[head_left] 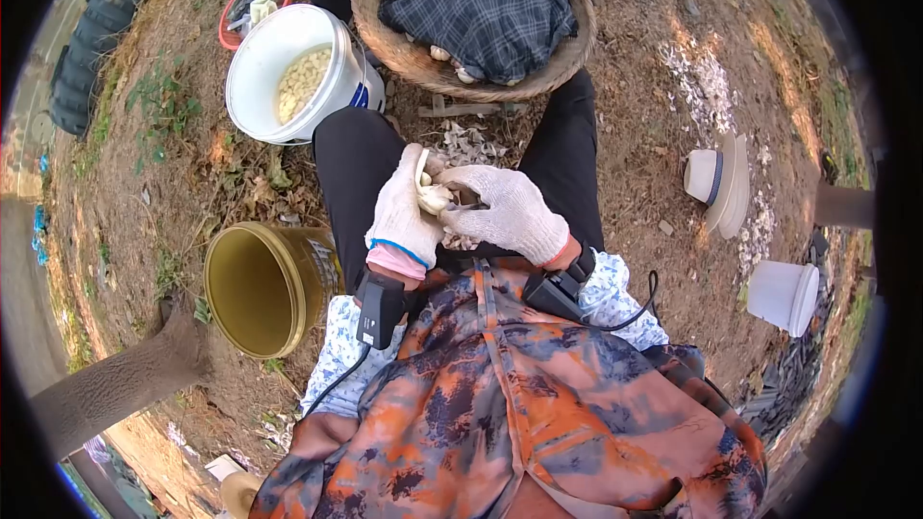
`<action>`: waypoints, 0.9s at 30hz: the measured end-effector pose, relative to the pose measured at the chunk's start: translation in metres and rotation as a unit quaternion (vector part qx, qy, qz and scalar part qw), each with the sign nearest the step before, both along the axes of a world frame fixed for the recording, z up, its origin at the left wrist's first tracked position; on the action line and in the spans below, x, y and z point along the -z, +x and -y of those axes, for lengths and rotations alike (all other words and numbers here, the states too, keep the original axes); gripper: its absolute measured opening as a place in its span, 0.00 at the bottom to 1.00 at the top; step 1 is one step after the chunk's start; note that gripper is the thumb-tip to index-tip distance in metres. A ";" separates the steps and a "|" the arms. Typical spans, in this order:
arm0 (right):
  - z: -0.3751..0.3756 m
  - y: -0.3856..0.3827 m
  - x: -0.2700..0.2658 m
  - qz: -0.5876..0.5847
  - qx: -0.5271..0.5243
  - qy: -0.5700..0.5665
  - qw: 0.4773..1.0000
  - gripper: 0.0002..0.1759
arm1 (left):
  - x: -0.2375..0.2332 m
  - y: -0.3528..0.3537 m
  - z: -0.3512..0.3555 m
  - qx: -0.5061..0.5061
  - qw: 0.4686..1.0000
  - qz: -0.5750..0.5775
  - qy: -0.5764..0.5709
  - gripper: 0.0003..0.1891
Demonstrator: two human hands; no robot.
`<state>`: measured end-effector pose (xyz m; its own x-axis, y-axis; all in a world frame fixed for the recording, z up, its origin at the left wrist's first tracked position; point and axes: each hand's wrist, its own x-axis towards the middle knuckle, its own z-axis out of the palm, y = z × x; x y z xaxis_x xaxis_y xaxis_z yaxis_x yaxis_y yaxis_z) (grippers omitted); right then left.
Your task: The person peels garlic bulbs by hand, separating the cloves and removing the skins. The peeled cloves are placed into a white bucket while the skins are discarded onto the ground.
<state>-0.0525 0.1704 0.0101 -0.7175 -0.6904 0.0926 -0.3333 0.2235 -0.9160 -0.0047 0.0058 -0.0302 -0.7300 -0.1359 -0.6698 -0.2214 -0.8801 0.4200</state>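
Note:
Both my hands wear white knit gloves and meet over my lap. My left hand (pixel 404 210) is closed around a pale garlic bulb (pixel 433 198). My right hand (pixel 508 210) pinches the same bulb from the right, fingers curled on it. Papery garlic skins (pixel 466 146) lie between my knees. A white bucket (pixel 260 86) partly filled with peeled cloves (pixel 303 82) stands at my front left. A woven basket (pixel 404 53) in front holds bulbs under a dark plaid cloth (pixel 486 10).
An empty yellow bucket (pixel 255 288) lies tipped at my left. A white hat (pixel 719 183) and a white cup (pixel 784 296) sit on the dirt at right. A tyre (pixel 96 38) is at far left, a tree trunk (pixel 115 389) at lower left.

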 end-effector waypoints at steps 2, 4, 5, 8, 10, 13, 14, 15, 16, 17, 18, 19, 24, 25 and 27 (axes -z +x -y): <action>0.004 0.001 -0.004 -0.024 0.043 0.020 0.999 0.22 | -0.025 -0.002 -0.009 -0.015 0.998 0.038 -0.043 0.17; 0.007 0.002 0.003 -0.021 0.063 -0.002 0.998 0.21 | -0.024 -0.006 -0.015 -0.042 0.996 0.029 -0.068 0.19; 0.008 0.002 0.006 -0.015 0.027 0.010 0.999 0.21 | -0.025 -0.005 -0.016 -0.037 0.996 0.030 -0.078 0.19; 0.010 0.001 0.008 0.002 0.009 0.010 1.000 0.19 | -0.026 -0.003 -0.018 -0.022 0.995 0.031 -0.097 0.20; 0.013 0.001 -0.001 -0.011 0.016 0.022 1.000 0.18 | -0.018 -0.002 -0.019 -0.042 0.994 0.018 -0.103 0.21; 0.012 0.000 0.016 0.025 0.048 0.024 0.998 0.13 | -0.009 0.000 -0.018 -0.029 0.987 0.015 -0.158 0.23; 0.009 0.000 0.016 0.026 0.048 0.024 0.998 0.13 | -0.010 0.004 -0.016 -0.028 0.987 0.015 -0.157 0.23; 0.005 -0.001 0.012 0.227 0.050 -0.077 0.970 0.11 | -0.016 0.009 -0.010 0.019 0.996 -0.025 -0.083 0.22; 0.001 -0.003 0.008 0.414 0.049 -0.174 0.892 0.10 | -0.019 0.010 -0.004 0.066 0.996 -0.067 -0.007 0.21; -0.002 -0.005 0.006 0.579 0.046 -0.263 0.770 0.09 | -0.018 0.007 0.002 0.122 0.985 -0.106 0.055 0.18; -0.004 -0.007 0.008 0.577 0.046 -0.262 0.772 0.09 | -0.019 0.005 -0.002 0.123 0.985 -0.109 0.056 0.18; -0.006 -0.007 0.013 0.578 0.044 -0.267 0.770 0.09 | -0.020 0.002 -0.008 0.033 0.997 -0.052 0.054 0.18; -0.009 -0.009 0.027 0.609 0.019 -0.311 0.730 0.11 | -0.034 0.011 -0.007 0.128 0.982 -0.135 0.003 0.19; -0.009 -0.009 0.027 0.608 0.019 -0.312 0.730 0.11 | -0.041 0.012 -0.009 0.166 0.977 -0.134 -0.012 0.20; -0.006 -0.008 0.020 0.613 0.041 -0.301 0.730 0.10 | -0.053 0.013 -0.013 0.189 0.971 -0.117 -0.091 0.19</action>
<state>-0.0604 0.1767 -0.0101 -0.5523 -0.7398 -0.3843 0.8103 -0.3682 -0.4558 0.0083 0.0183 0.0226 -0.8806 0.0697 -0.4687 -0.3927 -0.6611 0.6394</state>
